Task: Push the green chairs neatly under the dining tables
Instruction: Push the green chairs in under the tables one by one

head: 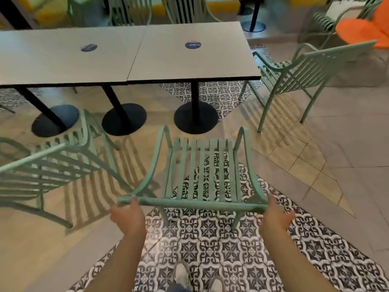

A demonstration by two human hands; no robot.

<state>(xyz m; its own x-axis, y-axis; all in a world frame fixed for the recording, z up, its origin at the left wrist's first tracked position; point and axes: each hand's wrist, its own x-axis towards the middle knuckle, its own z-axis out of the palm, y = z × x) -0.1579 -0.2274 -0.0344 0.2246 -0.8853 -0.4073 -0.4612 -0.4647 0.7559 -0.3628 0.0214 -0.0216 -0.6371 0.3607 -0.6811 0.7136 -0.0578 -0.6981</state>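
Note:
A green slatted metal chair [202, 173] stands right in front of me, its seat facing the dining tables [189, 66]. My left hand [128, 216] grips the left end of the chair's top back rail. My right hand [275, 216] holds the right end of the same rail, fingers wrapped over it. The chair sits well short of the table edge, in line with the right table's black pedestal base [195, 118]. A second green chair [48, 171] stands at my left, angled. A third green chair [299, 74] stands off the table's right end.
Two light-topped tables are joined side by side, on black pedestal bases [124, 119]. More green chairs [130, 9] line the far side. An orange shape [364, 28] sits at the top right. The floor is patterned tile and plain beige tile. My shoes [197, 279] show below.

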